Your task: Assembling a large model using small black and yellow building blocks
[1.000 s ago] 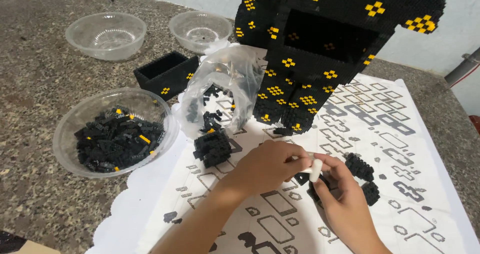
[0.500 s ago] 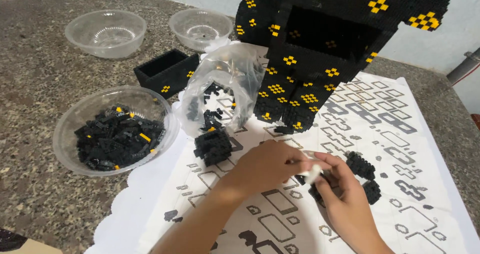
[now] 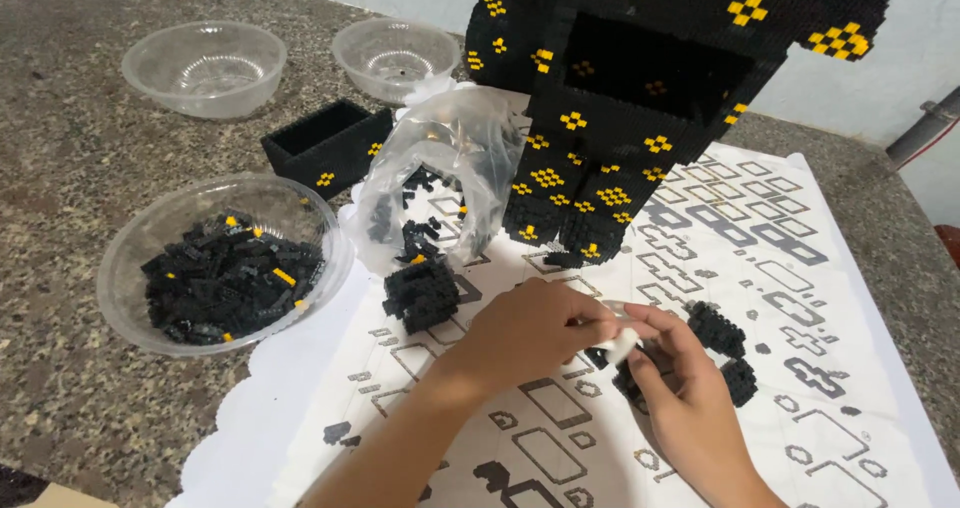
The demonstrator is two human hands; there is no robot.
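Both hands stayed low over the printed instruction sheet (image 3: 800, 298), meeting over a small white tool (image 3: 620, 344) that sat upright a second earlier and had since tipped down toward the paper. The left hand (image 3: 530, 333) was curled, its fingertips pinching at the tool's near end, while the right hand (image 3: 680, 388) closed around the white piece from the other side and covered a small cluster of black bricks (image 3: 632, 378) beneath; whether the tool actually touched those bricks could not be told. The shift suggested the work had moved from lining up to pressing or prying a tiny piece at that cluster. Just right of the hands lay two more black brick clumps (image 3: 722, 328), and to the left a larger black block (image 3: 422, 293) stood on the sheet. A crumpled clear plastic bag (image 3: 440, 168) holding loose black pieces sat beyond it, against the foot of a tall black model dotted with yellow (image 3: 640, 98). At left, a clear bowl of black and yellow bricks (image 3: 225, 278) rested on the speckled stone counter (image 3: 70, 168), with a black open box (image 3: 325, 143) and two empty clear bowls (image 3: 205, 63) farther back. A pale blue wall (image 3: 900, 98) closed the scene behind, with a dark pipe at far right.
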